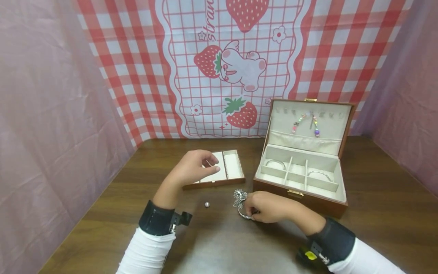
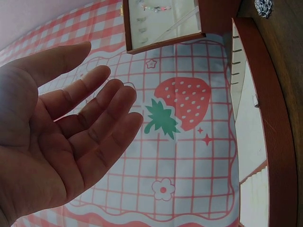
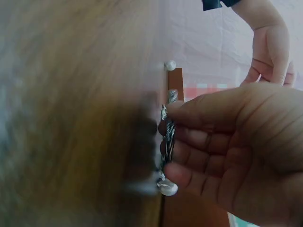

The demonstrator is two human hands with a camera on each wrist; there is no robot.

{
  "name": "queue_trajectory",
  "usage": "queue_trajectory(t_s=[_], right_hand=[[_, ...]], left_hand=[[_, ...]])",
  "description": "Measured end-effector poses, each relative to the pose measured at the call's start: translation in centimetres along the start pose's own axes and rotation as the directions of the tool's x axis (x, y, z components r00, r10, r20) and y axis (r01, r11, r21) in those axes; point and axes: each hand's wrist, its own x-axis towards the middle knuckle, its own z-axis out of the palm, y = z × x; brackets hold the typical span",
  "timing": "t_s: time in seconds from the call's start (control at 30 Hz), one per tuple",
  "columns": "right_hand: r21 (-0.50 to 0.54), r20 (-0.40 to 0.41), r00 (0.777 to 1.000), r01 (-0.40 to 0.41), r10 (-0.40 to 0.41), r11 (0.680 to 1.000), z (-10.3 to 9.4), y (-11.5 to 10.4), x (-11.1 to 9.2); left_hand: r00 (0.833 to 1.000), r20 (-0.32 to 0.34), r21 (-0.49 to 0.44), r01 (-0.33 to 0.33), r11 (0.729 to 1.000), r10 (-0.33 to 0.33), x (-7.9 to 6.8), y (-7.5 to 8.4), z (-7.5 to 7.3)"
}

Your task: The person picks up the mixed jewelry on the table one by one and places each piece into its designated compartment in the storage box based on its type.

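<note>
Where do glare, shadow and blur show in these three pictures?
Head view: soft glare on the near table; left wrist view: left hand shaded across the palm; right wrist view: table heavily blurred, bracelet in the right hand clearer.

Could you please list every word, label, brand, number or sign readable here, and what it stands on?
"stra", sideways on the strawberry-print cloth; what follows is cut off by the head view's top edge.
I can read no text on the jewelry box or jewelry tray.
</note>
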Motion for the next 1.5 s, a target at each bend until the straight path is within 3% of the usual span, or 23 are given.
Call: queue_trajectory(t_s=[0.37,0.67,0.83,0.97,1.1,1.2,1.3,1.4,1.5], right_hand=[[0.003,-0.099,0.995,0.019,-0.019,1.000,-1.2,-0.5,0.0],[0.024,-0.218,0.976,-0.020,0.024,1.000,-3.2,-0.5,-0.8],[0.004,-0.312,0.950,-0.032,0.032,0.999,-4.3,-0.4,-1.2],[0.052,-0.402,0.914,-0.031,0.049,0.998,-5.1,-0.6,-1.6],[0.155,-0.468,0.875,-0.060,0.127,0.986,-5.8,-1.1,-1.9],[0.306,-0.469,0.846,-0.111,0.251,0.945,-6.3,-1.7,-2.0],[0.465,-0.457,0.808,-0.138,0.370,0.874,-6.6,-2.2,-2.1],[0.598,-0.453,0.773,-0.105,0.444,0.794,-6.8,-2.3,-2.0],[0.716,-0.444,0.746,-0.037,0.495,0.697,-6.7,-2.2,-1.9]], left_hand=[[1.000,0.010,-0.008,0.008,1.000,-0.008,0.1,-0.1,0.0],[1.000,0.013,-0.004,0.002,1.000,-0.002,0.1,0.0,0.0],[1.000,0.013,-0.010,-0.010,1.000,0.010,0.1,0.0,0.1],[0.999,0.013,-0.028,-0.044,0.999,0.045,0.1,0.2,0.3],[0.994,0.038,-0.151,-0.099,0.984,0.105,0.0,0.5,0.7],[0.987,0.078,-0.328,-0.111,0.938,0.144,0.0,1.0,1.3],[0.979,0.099,-0.493,-0.105,0.864,0.176,0.1,1.7,2.0],[0.978,0.103,-0.590,-0.087,0.803,0.182,0.0,2.5,2.6],[0.984,0.114,-0.641,-0.035,0.766,0.141,-0.1,3.2,3.1]])
